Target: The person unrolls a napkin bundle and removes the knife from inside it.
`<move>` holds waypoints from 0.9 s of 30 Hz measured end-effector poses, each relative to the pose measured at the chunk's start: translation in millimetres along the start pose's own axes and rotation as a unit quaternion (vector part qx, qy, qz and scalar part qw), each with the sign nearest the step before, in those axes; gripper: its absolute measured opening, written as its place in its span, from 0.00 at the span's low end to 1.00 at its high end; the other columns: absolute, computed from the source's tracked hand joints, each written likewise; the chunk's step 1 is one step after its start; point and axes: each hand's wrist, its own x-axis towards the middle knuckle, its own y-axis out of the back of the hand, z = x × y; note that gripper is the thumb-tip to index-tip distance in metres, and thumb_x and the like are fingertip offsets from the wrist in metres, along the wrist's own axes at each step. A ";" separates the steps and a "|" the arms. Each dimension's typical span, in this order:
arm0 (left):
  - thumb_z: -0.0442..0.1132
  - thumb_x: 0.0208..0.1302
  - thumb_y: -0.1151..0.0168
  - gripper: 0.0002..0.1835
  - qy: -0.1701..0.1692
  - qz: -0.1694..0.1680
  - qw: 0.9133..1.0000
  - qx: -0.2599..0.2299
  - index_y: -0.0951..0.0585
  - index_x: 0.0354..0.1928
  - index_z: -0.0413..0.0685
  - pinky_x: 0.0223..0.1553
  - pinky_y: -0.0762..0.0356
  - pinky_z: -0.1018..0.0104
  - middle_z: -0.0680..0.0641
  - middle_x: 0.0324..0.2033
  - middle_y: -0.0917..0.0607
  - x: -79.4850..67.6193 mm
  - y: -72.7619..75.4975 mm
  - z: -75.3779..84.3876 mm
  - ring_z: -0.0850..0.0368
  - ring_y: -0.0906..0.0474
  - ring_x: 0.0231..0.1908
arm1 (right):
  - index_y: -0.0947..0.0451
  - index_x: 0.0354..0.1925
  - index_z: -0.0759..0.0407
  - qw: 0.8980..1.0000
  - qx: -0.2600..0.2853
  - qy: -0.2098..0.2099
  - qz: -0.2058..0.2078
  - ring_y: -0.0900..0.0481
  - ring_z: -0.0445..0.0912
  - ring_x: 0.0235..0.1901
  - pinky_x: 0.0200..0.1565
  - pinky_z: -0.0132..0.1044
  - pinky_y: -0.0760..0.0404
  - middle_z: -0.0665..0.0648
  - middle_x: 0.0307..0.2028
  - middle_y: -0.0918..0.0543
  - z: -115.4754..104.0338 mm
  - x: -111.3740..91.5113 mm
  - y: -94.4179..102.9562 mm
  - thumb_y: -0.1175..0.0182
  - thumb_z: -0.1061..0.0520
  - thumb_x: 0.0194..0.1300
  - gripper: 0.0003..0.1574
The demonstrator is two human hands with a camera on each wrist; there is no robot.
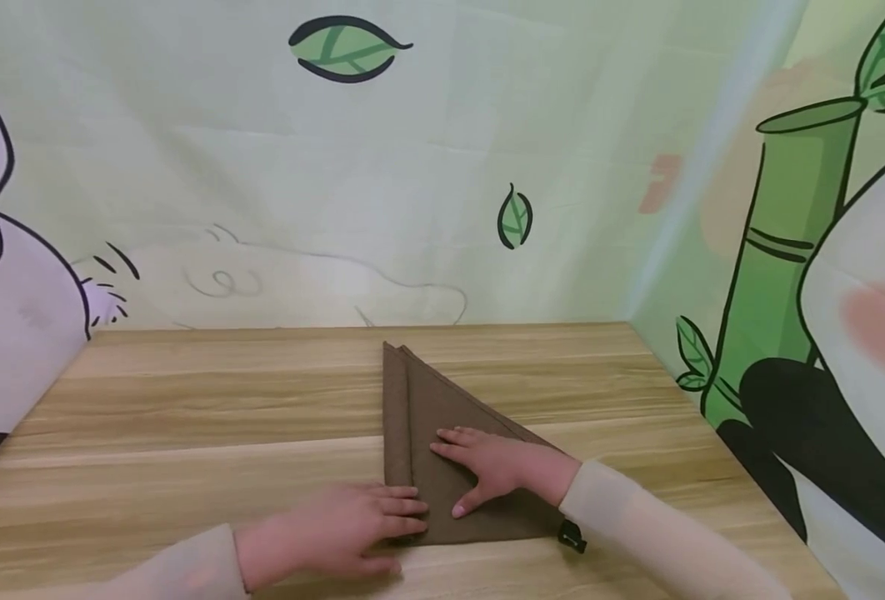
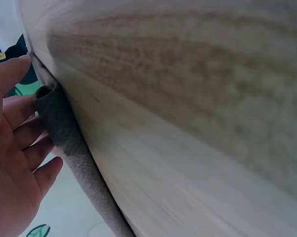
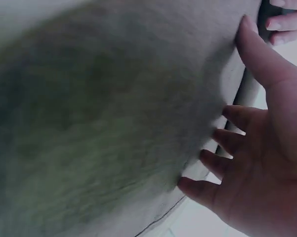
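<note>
A brown cloth (image 1: 446,400), folded into a triangle, lies on the table with a narrow turned-over strip (image 1: 396,417) along its left side. At the strip's lower end, my left hand (image 1: 337,529) rests its outstretched fingers on the fold. My right hand (image 1: 491,462) is spread on the middle of the cloth, thumb apart from the fingers. In the left wrist view, the strip's edge (image 2: 71,133) shows as a rolled fold beside the fingers. The right wrist view has the fingertips touching the cloth surface (image 3: 138,113). Part of the cloth's right side is hidden under the right forearm.
A small black object (image 1: 572,536), shaped like a clip, sits at the cloth's lower right corner, close to the right sleeve. The wooden table (image 1: 187,392) ends at a back wall covering (image 1: 412,167) printed with leaves, bamboo and pandas, which also runs along both sides.
</note>
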 end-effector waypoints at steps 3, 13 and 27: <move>0.57 0.72 0.40 0.25 0.000 0.002 1.000 -0.003 0.20 0.66 0.56 0.67 0.22 0.60 0.54 0.66 0.18 -0.2 -1.6 -0.5 0.54 0.23 0.69 | 0.45 0.80 0.58 1.000 -0.002 0.005 0.003 0.50 0.61 0.81 0.80 0.56 0.44 0.62 0.82 0.47 0.1 -0.8 -2.7 0.30 0.40 0.63 0.58; 0.55 0.70 0.37 0.23 -0.003 0.027 1.000 0.001 0.18 0.63 0.56 0.64 0.20 0.60 0.54 0.63 0.16 -5.4 -0.7 -2.4 0.54 0.21 0.67 | 0.44 0.79 0.60 0.999 -0.014 0.027 0.019 0.48 0.64 0.80 0.79 0.56 0.42 0.64 0.81 0.45 3.0 -4.1 -6.6 0.30 0.41 0.64 0.57; 0.52 0.70 0.36 0.23 0.022 0.024 0.999 -0.038 0.19 0.63 0.56 0.66 0.21 0.58 0.52 0.65 0.18 -12.2 5.8 -4.5 0.52 0.22 0.68 | 0.44 0.79 0.58 0.999 0.026 0.028 0.025 0.48 0.63 0.81 0.79 0.57 0.41 0.64 0.81 0.46 18.8 -13.1 -7.5 0.31 0.39 0.64 0.58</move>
